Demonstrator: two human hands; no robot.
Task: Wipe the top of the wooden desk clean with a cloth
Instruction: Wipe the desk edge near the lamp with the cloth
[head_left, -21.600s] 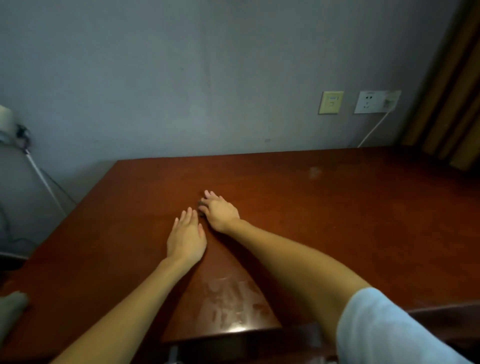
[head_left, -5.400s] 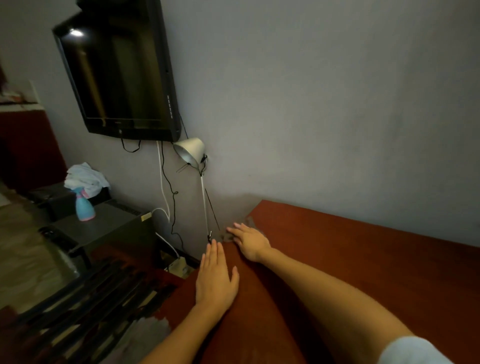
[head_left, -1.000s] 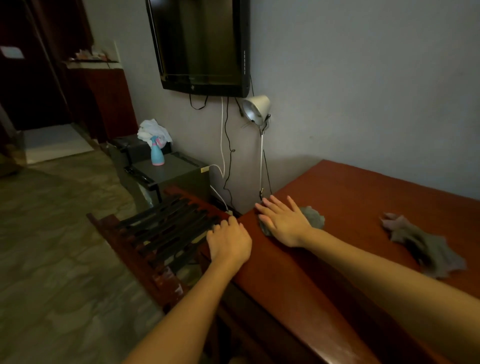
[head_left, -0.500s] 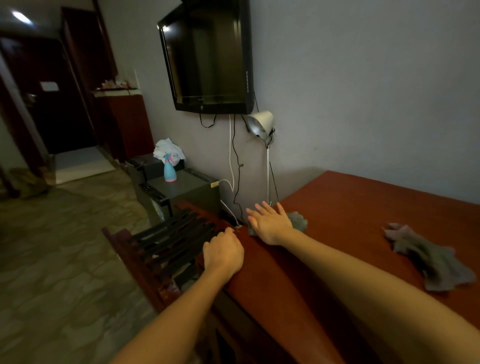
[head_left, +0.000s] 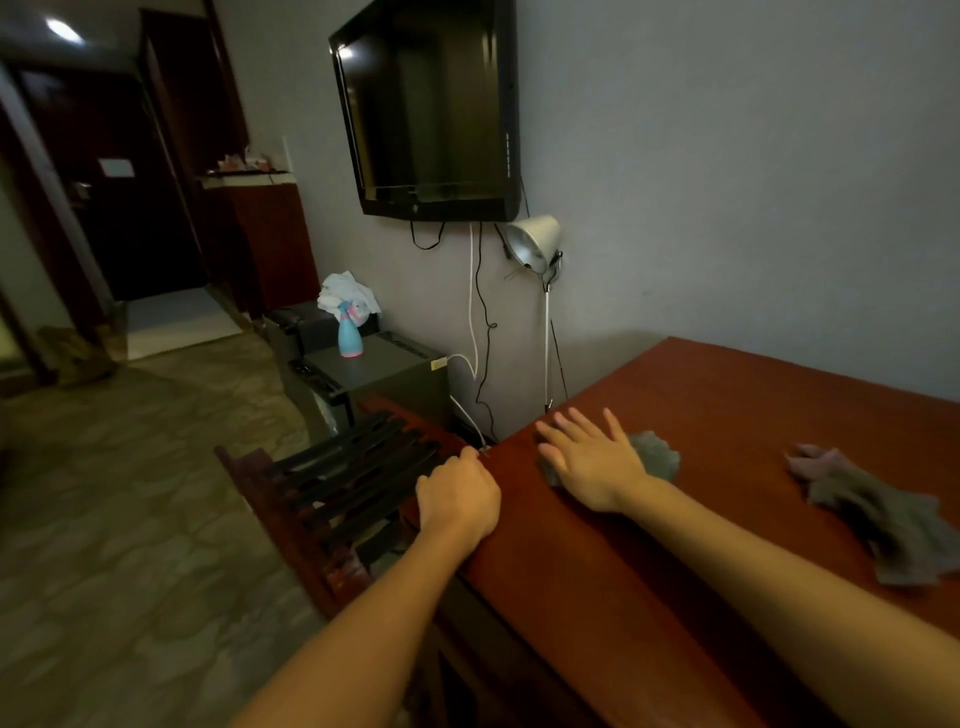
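Observation:
The reddish wooden desk fills the right of the head view, with its left edge running toward me. My right hand lies flat with straight fingers on a small grey cloth near the desk's far left corner, pressing it down. My left hand has its fingers curled over the desk's left edge. A second, larger grey cloth lies crumpled on the desk to the right, touched by neither hand.
A slatted wooden rack stands just left of the desk. Behind it are a dark cabinet with a blue spray bottle, hanging cables, a clamp lamp and a wall television. Tiled floor spreads left.
My right hand has slid the small cloth a little along the desk's left part. The camera has turned slightly left. My left hand stays on the desk edge.

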